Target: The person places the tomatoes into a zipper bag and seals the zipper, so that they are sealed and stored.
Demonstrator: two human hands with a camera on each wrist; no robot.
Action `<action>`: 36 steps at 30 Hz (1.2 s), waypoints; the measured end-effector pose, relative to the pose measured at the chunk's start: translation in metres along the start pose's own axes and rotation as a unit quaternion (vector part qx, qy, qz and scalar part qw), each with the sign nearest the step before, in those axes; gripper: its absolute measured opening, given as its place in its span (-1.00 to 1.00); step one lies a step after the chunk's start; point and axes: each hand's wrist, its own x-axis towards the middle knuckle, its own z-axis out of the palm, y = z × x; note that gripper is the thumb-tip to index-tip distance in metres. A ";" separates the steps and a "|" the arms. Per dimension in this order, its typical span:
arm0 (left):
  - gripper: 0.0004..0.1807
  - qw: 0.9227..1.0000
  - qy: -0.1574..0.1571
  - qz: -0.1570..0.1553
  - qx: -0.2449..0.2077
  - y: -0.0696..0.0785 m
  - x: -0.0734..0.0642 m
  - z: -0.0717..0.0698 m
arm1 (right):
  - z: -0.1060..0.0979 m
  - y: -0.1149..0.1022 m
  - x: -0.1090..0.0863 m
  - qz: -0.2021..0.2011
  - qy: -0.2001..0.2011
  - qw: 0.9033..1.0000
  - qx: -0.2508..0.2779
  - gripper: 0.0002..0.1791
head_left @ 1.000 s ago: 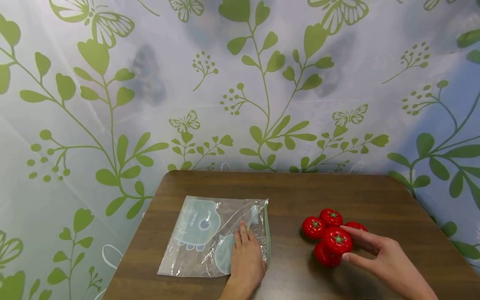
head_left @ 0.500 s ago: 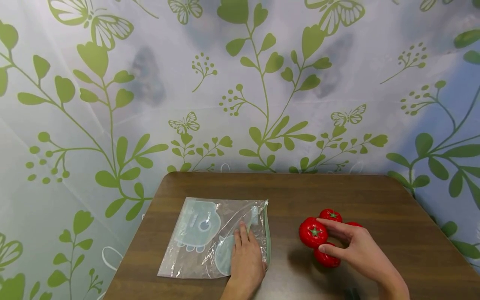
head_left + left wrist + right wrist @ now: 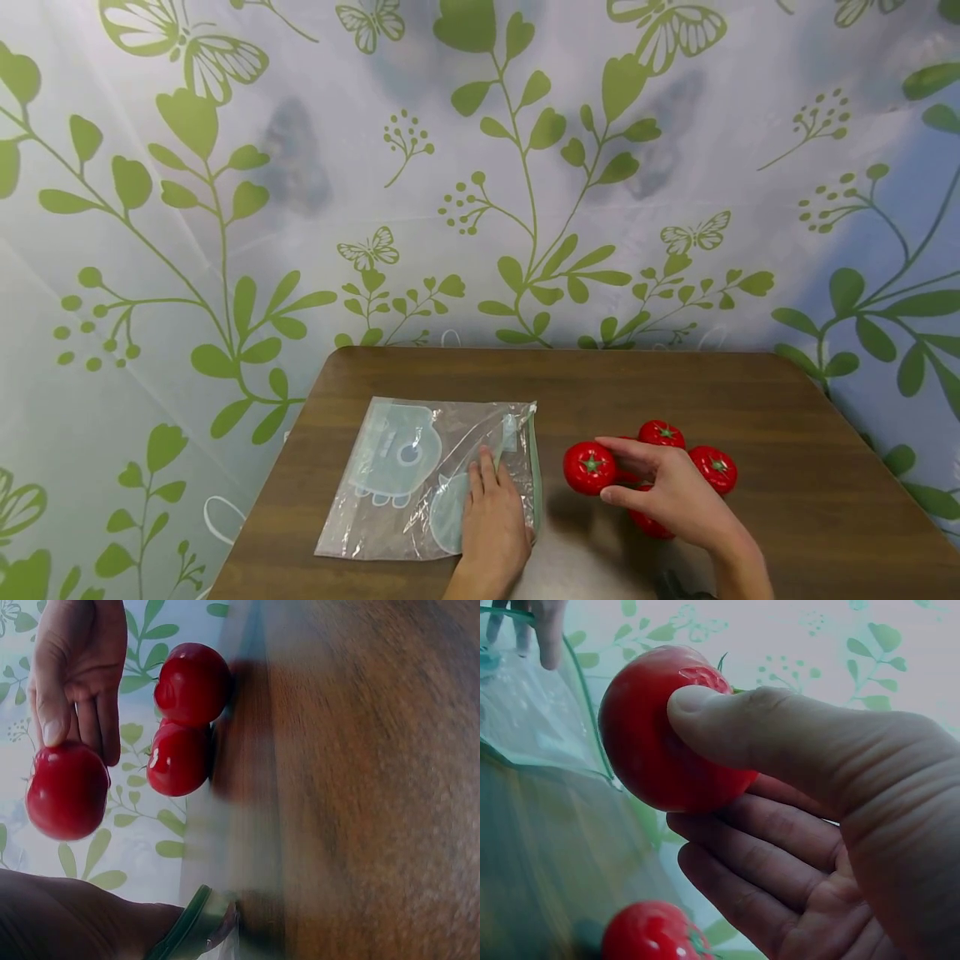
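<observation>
A red tomato with a green star-shaped stem (image 3: 590, 468) is pinched between the thumb and fingers of my right hand (image 3: 678, 492). It hangs above the table, right of a clear plastic bag (image 3: 405, 525) with pale blue animal prints and a green zip edge (image 3: 537, 475). My left hand (image 3: 495, 521) rests on the bag beside that edge, its fingers stretched out; the thumb is mostly hidden in the head view. Behind and under my right hand sit more tomatoes, among them a rear one (image 3: 662, 432) and a right one (image 3: 713, 469); others are partly covered.
The brown wooden table (image 3: 600, 375) has rounded back corners. A leaf-and-butterfly patterned cloth (image 3: 465, 167) hangs behind it. A white cord loop (image 3: 222, 518) shows left of the table.
My right hand has carried the pinched tomato leftward from above the group to the gap beside the bag. The tomato at the right is now uncovered. My left hand has stayed in place.
</observation>
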 end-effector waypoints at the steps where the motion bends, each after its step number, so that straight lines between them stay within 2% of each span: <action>1: 0.15 1.000 0.001 0.000 0.000 0.000 0.000 0.000 | 0.002 0.000 0.002 -0.006 -0.001 1.000 -0.004 -0.25; 5: 0.15 1.000 -0.004 -0.003 -0.001 0.001 0.000 -0.001 | 0.012 0.003 0.009 -0.027 -0.012 1.000 -0.011 -0.28; 10: 0.12 1.000 -0.018 -0.010 -0.005 0.001 0.000 -0.002 | 0.025 0.006 0.016 -0.046 -0.036 0.998 0.010 -0.31; 16: 0.08 1.000 -0.016 -0.009 -0.006 0.001 0.001 -0.003 | 0.037 0.006 0.021 -0.061 -0.058 0.996 0.028 -0.31; 29: 0.15 1.000 -0.026 -0.015 -0.003 0.002 0.001 -0.003 | 0.064 0.012 0.037 -0.039 -0.080 0.995 0.036 -0.28; 36: 0.14 1.000 -0.016 -0.014 0.007 0.003 0.000 -0.003 | 0.080 0.010 0.045 -0.060 -0.086 0.994 0.025 -0.31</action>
